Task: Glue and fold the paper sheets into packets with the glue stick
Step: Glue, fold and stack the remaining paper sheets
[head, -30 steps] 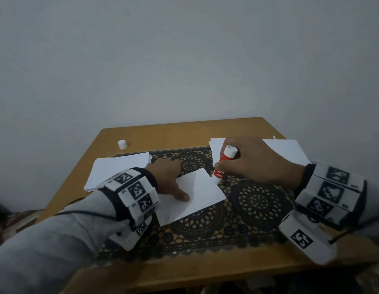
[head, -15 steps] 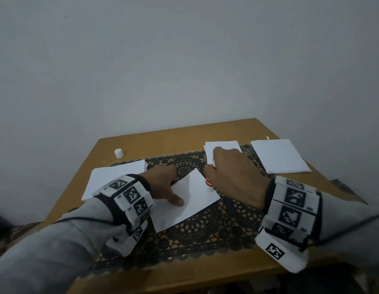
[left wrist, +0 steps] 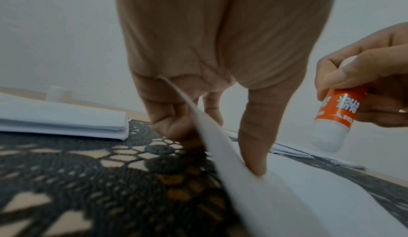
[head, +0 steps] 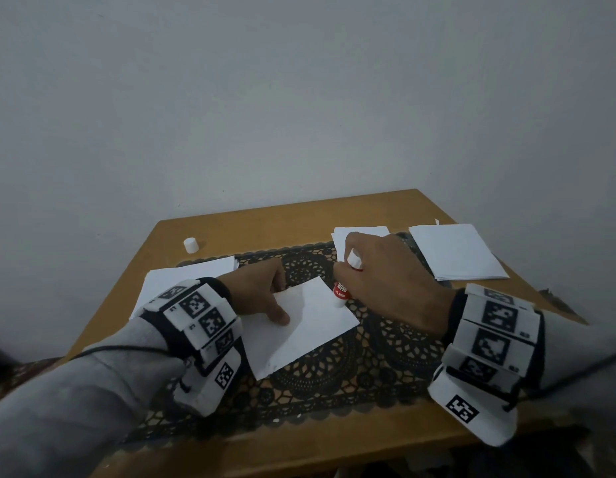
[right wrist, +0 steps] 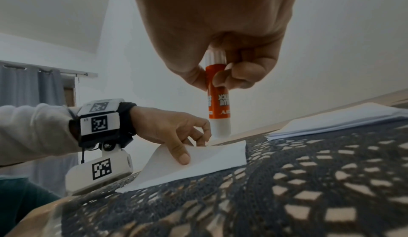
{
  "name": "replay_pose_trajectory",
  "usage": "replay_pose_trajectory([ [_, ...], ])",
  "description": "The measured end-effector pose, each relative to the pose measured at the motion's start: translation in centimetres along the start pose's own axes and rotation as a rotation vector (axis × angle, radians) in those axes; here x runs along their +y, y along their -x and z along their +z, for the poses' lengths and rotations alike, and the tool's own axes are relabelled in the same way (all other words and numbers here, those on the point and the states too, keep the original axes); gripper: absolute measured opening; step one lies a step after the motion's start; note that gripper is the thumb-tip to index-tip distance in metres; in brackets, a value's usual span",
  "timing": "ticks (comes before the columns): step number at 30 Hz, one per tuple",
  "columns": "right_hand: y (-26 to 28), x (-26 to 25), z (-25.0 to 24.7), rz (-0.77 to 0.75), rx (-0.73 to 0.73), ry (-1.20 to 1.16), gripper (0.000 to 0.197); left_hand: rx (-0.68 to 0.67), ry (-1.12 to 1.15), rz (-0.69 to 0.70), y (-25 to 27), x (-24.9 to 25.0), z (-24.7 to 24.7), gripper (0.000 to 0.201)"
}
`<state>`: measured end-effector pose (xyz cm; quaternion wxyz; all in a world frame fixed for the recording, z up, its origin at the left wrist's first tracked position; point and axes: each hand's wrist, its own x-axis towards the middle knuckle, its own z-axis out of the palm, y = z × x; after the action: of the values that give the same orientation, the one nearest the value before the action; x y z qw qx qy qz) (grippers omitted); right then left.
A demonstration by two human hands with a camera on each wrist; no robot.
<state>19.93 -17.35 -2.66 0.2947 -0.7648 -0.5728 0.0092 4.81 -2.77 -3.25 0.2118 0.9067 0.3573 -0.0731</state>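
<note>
A white paper sheet (head: 317, 329) lies slantwise on the dark lace mat. My left hand (head: 265, 298) holds its left edge, which curls up. The thumb presses on top and the curled fingers sit behind it, as the left wrist view shows on the sheet (left wrist: 264, 197). My right hand (head: 389, 288) grips an uncapped red-and-white glue stick (head: 341, 292) upright. Its tip points down at the sheet's far right edge. The right wrist view shows the glue stick (right wrist: 218, 108) just behind the sheet (right wrist: 209, 158) and my left hand (right wrist: 183, 136).
The glue stick's white cap (head: 190, 244) stands at the table's back left. Paper stacks lie at the left (head: 186, 276) and back right (head: 458, 251), with a smaller pile (head: 361, 232) behind my right hand. The wooden table (head: 265, 215) meets a wall.
My right wrist has swung in toward me, and the glue stick has shifted a little along the sheet's right edge. The back right stack is now uncovered. My left hand has kept its hold.
</note>
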Motion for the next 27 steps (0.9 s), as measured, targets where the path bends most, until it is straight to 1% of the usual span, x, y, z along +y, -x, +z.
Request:
replay_pose_trajectory([
  [2,-0.2,0.2,0.0,0.004,0.002,-0.013,0.016,0.014,0.070,0.055,0.4,-0.2,-0.1,0.064],
  [3,-0.3,0.3,0.0,0.003,0.009,-0.013,0.016,0.003,0.093,0.099,0.6,-0.3,-0.2,0.065],
  [6,-0.9,0.8,0.0,0.010,0.052,-0.030,0.018,-0.107,0.075,0.231,1.3,-0.3,-0.8,0.053],
  [8,-1.3,1.0,0.1,0.012,0.050,-0.047,0.020,-0.185,0.094,0.248,1.7,-0.4,-1.0,0.047],
  [9,-1.5,1.0,0.1,0.008,0.041,-0.045,0.020,-0.192,0.111,0.235,1.9,-0.4,-0.9,0.046],
  [10,-1.6,1.0,0.1,0.002,0.032,-0.040,0.020,-0.168,0.131,0.210,2.0,-0.4,-0.9,0.045],
  [11,-1.7,0.9,0.2,-0.006,0.027,-0.036,0.020,-0.111,0.155,0.173,2.1,-0.5,-0.8,0.043],
  [13,-2.0,0.9,0.2,-0.022,0.036,-0.044,0.022,0.050,0.198,0.080,2.2,-0.6,-0.8,0.037],
  [14,-2.2,0.9,0.2,-0.027,0.042,-0.051,0.023,0.099,0.216,0.033,2.3,-0.6,-0.7,0.036],
  [15,-2.4,0.8,0.2,-0.034,0.043,-0.052,0.023,0.105,0.222,-0.010,2.5,-0.6,-0.6,0.036],
  [17,-2.7,0.6,0.2,-0.051,0.010,-0.040,0.022,0.025,0.152,-0.063,2.9,-0.5,-0.3,0.040],
  [20,-3.2,0.1,0.6,-0.096,-0.072,0.003,0.022,-0.076,-0.003,-0.080,3.2,-0.5,0.4,0.052],
  [22,-3.7,-0.4,0.9,-0.122,-0.090,0.008,0.022,-0.088,-0.030,-0.077,3.1,-0.5,0.6,0.057],
  [24,-4.5,-0.8,1.3,-0.142,-0.091,0.010,0.026,-0.091,-0.041,-0.074,2.9,-0.5,0.7,0.060],
  [27,-5.6,-1.2,2.2,-0.155,-0.131,0.066,0.021,-0.097,-0.046,-0.070,2.7,-0.6,0.8,0.060],
])
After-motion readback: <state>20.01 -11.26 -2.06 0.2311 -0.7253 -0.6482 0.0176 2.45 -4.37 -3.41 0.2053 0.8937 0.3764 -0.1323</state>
